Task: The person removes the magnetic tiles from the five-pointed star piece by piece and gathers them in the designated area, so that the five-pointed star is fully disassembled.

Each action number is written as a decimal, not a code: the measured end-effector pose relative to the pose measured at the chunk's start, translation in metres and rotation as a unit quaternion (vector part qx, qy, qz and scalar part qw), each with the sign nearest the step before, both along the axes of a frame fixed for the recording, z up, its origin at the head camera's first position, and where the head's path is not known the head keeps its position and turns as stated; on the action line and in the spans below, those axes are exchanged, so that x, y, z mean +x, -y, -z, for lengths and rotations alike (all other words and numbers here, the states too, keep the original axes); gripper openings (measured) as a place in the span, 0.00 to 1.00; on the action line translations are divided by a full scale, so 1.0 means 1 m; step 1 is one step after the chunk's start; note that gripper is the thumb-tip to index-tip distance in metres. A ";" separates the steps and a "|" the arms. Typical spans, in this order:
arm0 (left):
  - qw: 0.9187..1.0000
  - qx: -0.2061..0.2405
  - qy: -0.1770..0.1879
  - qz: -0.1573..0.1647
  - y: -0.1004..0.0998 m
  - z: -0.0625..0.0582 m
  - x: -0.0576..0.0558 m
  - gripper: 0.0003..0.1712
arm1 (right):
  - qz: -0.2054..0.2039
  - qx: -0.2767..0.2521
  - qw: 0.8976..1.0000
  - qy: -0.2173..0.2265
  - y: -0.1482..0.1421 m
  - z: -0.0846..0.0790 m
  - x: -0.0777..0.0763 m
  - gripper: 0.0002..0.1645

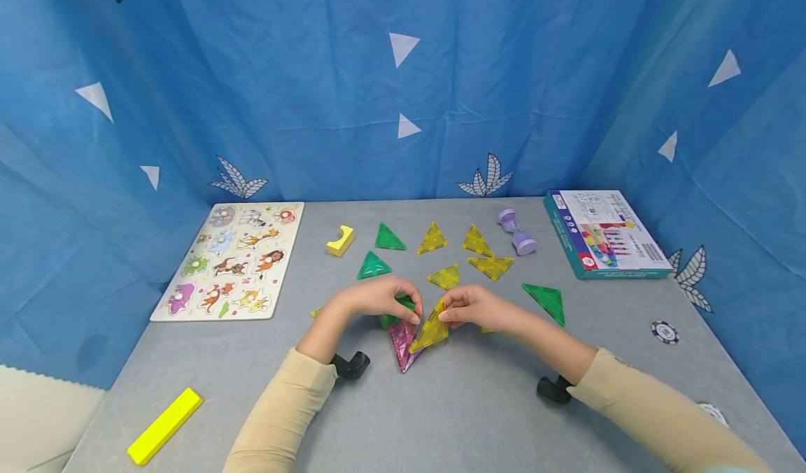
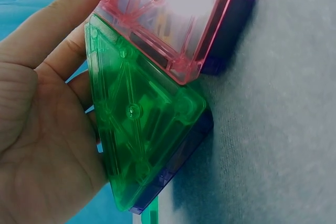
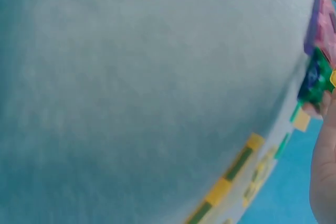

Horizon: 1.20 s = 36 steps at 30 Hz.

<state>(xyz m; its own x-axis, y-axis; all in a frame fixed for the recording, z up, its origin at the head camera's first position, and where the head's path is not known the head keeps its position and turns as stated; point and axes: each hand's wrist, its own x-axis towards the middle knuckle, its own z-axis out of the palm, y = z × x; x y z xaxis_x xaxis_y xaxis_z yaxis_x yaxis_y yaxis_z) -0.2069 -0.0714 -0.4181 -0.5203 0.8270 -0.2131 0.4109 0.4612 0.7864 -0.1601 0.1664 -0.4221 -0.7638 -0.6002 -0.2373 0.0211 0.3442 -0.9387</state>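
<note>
A small built shape of clear magnetic tiles stands on the grey table, with a green triangle [image 2: 136, 114], a pink tile [image 1: 400, 340] and purple tiles [image 2: 231, 30] joined at their edges. My left hand [image 1: 385, 297] holds this shape from its far left side, the thumb at its upper corner and the fingers partly hidden behind the green triangle. Between thumb and fingers, my right hand [image 1: 476, 306] pinches a long yellow triangle tile [image 1: 431, 332]. That tile slants across the shape's right side, overlapping the pink and purple tiles in the head view.
Loose yellow triangles [image 1: 432, 239] and green triangles [image 1: 374, 266] lie beyond the hands. An animal puzzle board [image 1: 283, 235] is at left, near a yellow bar [image 1: 165, 427]. Further back are a yellow arch block [image 1: 341, 242], a purple sand timer [image 1: 518, 232] and a box [image 1: 607, 235].
</note>
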 end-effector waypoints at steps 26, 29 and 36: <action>1.000 0.017 0.003 -0.011 0.009 0.008 0.000 0.05 | 0.307 -0.007 0.951 0.026 -0.160 -0.038 -0.020 0.26; 1.000 0.019 0.004 -0.014 0.009 0.008 0.000 0.05 | 0.329 0.003 0.943 0.050 -0.177 -0.029 -0.030 0.27; 0.999 0.022 0.014 -0.019 0.008 0.007 0.001 0.04 | 0.319 0.062 0.942 0.077 -0.182 -0.011 -0.041 0.28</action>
